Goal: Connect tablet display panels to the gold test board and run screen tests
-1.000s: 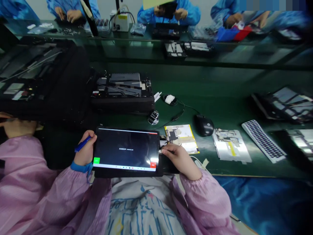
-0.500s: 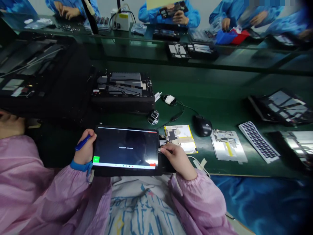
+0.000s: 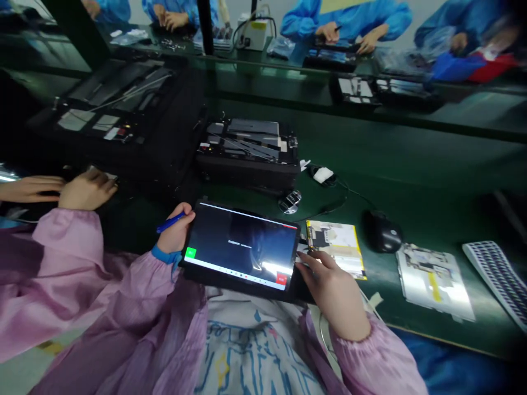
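Your left hand grasps a blue pen, and its fingertips meet the left edge of the tablet. A blue band encircles your left wrist. The tablet is located at the near edge of the worktop, screen facing you, with its right end lower in your view. The screen is lit: a green block marks its lower left corner, a red block its lower right.

Your right hand has thumb and fingers drawn together at the tablet's right edge, beside a small pale piece; which of the two it grips, you cannot tell.

Toward the worktop's right edge, in order, lie a yellow-edged panel, a metal plate and a keyboard. A mouse sits behind the gap between panel and plate. Beyond the tablet, farther from the near edge, stands a stack of device parts.
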Demonstrator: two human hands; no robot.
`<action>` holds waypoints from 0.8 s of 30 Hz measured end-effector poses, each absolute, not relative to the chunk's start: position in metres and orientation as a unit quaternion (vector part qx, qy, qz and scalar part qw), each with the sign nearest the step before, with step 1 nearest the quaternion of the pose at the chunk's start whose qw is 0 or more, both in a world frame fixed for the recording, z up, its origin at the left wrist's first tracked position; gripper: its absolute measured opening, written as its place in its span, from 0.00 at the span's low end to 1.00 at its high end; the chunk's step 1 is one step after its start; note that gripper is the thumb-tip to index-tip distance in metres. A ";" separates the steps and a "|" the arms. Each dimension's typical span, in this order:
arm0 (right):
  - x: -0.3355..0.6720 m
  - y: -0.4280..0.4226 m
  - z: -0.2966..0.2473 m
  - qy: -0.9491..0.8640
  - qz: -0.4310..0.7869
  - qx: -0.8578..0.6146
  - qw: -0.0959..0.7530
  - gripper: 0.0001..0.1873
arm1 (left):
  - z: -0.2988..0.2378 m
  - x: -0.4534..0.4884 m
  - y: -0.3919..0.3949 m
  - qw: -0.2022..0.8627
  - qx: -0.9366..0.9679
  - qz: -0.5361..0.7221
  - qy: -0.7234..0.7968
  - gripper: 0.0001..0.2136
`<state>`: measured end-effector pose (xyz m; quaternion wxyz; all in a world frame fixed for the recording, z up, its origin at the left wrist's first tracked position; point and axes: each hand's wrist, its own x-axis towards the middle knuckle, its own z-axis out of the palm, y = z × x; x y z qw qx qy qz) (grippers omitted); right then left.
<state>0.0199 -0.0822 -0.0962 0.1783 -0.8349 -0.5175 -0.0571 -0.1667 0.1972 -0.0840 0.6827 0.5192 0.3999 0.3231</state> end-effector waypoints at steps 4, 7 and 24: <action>0.020 -0.076 -0.099 -0.576 -0.098 -0.797 0.155 0.11 | -0.087 -0.170 0.196 0.693 0.506 0.329 0.395 0.14; 0.027 -0.071 -0.104 -0.610 -0.083 -0.755 0.225 0.09 | -0.088 -0.171 0.196 0.699 0.495 0.331 0.396 0.13; 0.037 -0.060 -0.077 -0.623 -0.066 -0.756 0.189 0.12 | -0.075 -0.163 0.200 0.674 0.492 0.340 0.435 0.17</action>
